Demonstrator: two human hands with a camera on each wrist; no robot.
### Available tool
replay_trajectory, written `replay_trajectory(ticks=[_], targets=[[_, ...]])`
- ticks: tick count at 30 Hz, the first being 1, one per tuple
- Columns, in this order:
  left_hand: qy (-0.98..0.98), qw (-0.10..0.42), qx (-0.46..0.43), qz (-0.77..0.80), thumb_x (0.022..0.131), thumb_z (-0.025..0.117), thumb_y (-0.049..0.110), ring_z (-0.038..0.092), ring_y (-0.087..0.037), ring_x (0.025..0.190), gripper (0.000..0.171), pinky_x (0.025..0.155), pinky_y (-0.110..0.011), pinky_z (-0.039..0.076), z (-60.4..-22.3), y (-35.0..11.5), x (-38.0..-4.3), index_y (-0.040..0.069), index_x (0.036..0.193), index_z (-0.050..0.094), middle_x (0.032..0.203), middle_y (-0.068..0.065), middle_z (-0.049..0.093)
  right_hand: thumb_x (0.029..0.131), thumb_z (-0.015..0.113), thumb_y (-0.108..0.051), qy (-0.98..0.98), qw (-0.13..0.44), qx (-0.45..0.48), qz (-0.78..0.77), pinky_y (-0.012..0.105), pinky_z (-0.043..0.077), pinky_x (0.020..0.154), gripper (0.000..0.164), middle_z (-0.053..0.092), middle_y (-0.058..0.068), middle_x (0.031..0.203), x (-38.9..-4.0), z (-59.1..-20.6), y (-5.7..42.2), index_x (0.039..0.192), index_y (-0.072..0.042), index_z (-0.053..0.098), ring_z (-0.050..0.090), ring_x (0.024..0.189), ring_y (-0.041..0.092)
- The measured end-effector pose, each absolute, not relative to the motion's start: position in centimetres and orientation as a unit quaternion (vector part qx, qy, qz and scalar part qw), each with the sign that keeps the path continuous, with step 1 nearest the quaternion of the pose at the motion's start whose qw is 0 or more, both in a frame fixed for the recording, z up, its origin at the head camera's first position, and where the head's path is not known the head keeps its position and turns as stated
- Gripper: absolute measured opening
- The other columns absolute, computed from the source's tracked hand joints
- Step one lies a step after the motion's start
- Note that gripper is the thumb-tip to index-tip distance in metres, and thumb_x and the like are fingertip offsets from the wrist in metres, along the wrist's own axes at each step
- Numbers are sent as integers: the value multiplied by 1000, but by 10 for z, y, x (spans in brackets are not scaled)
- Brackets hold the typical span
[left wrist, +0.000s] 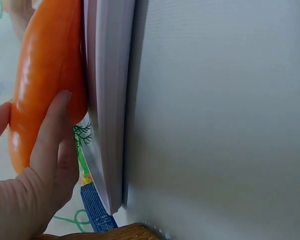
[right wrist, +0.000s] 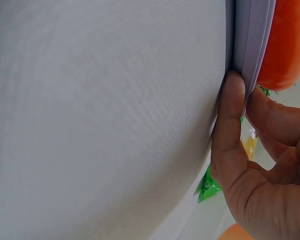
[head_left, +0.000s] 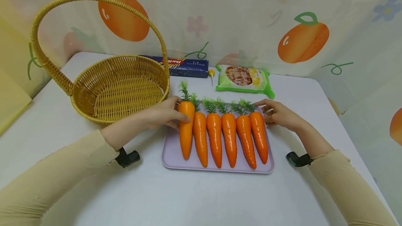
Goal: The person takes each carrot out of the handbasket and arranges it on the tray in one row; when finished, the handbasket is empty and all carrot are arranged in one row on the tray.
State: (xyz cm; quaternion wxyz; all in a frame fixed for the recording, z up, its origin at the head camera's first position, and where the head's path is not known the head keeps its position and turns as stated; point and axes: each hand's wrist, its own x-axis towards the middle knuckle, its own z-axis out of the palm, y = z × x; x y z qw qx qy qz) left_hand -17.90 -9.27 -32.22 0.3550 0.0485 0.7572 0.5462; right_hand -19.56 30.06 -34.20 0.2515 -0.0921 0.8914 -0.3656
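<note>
My left hand [head_left: 164, 113] grips the thick upper end of the leftmost orange carrot [head_left: 186, 135], which has a green leafy top. In the left wrist view, thumb and fingers lie on opposite sides of this carrot [left wrist: 47, 60]. It sits slightly higher than its neighbours, over the left side of a pale lilac tray [head_left: 216, 170]. Several more carrots [head_left: 214, 138] lie side by side on the tray, tips toward me. At the tray's right edge, my right hand [head_left: 280, 114] pinches the rim [right wrist: 254, 45], with fingers on both sides of it, beside the rightmost carrot [head_left: 259, 133].
A wicker basket [head_left: 120, 114] with a tall hoop handle stands left of the tray. Behind are a blue spaghetti box [head_left: 188, 68], a small yellow lollipop [head_left: 211, 73] and a green-and-white food packet [head_left: 243, 78]. A patterned curtain [head_left: 238, 27] hangs beyond the white table [head_left: 201, 201].
</note>
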Motion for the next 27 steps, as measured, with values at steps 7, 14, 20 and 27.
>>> replay_trajectory(ticks=[7, 14, 20, 27], targets=[[763, 354, 48, 539, 92, 64, 13, 54, -33, 123, 79, 98, -42, 57, -325, -92, -177, -1, 151, 13, 146, -26, 36, 95, 48, 0, 892, 252, -91, -363, 34, 61, 84, 54, 42, 27, 136, -196, -341, 299, 147, -7, 39, 55, 108, 33], [764, 345, 23, 545, 93, 64, 11, 56, -33, 122, 77, 98, -41, 57, -327, -91, -175, 0, 151, 15, 146, -26, 36, 94, 47, 1, 893, 249, -93, -364, 29, 59, 80, 54, 43, 27, 135, -197, -341, 300, 147, -7, 40, 55, 105, 31], [777, 346, 17, 525, 94, 64, 12, 55, -34, 125, 76, 102, -43, 55, -330, -90, -175, -4, 151, 17, 147, -27, 36, 93, 47, 3, 893, 248, -94, -365, 28, 59, 79, 55, 43, 27, 135, -196, -342, 300, 147, -6, 40, 55, 103, 30], [807, 334, 43, 485, 93, 64, 15, 58, -30, 118, 74, 100, -43, 56, -334, -90, -175, -6, 150, 22, 143, -27, 42, 93, 46, 3, 893, 248, -95, -364, 28, 59, 79, 55, 43, 27, 135, -196, -341, 301, 147, -6, 39, 55, 103, 30]])
